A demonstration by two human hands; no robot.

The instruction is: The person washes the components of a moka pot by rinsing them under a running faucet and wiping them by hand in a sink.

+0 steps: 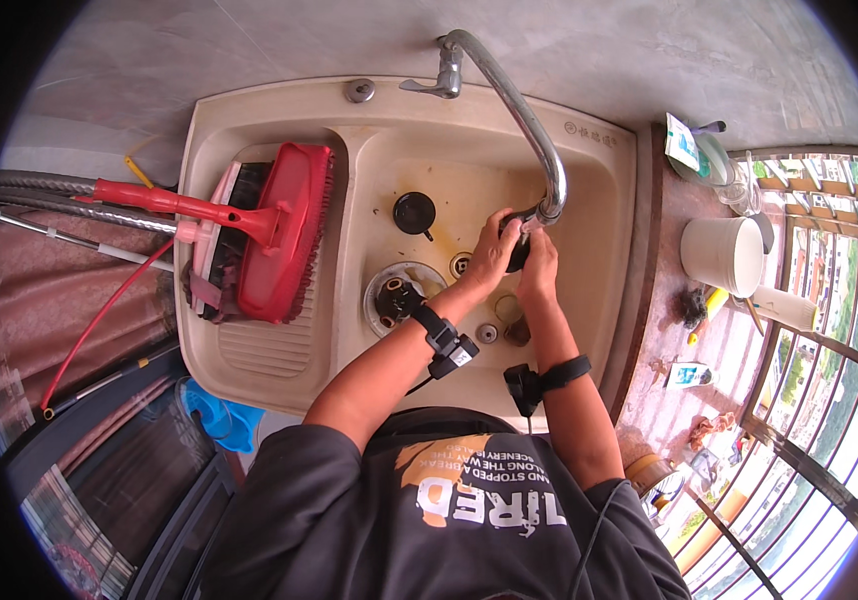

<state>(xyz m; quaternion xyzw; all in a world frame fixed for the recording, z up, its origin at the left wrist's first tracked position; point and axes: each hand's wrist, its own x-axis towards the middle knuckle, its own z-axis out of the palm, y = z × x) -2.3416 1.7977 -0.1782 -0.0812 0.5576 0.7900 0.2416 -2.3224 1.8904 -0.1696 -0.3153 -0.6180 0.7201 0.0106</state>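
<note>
My left hand (495, 251) and my right hand (539, 262) hold a dark, rounded item (518, 253) between them, right under the spout of the chrome faucet (551, 202). What it is exactly cannot be told, as my fingers cover much of it. Left of my hands, a small black cup (414, 214) rests on the floor of the beige sink basin (474, 180). Nearer to me, a black item with light-rimmed openings (399, 298) lies on a round plate (373, 289), partly behind my left forearm. The drain (461, 264) and a small metal stopper (486, 333) show between my forearms.
A red scrub brush head (279, 232) with a long handle fills the ribbed left compartment. On the counter to the right stand a white bucket (721, 255), a white bottle (787, 306) and glassware (736, 187). A blue plastic container (222, 416) is below the sink at left.
</note>
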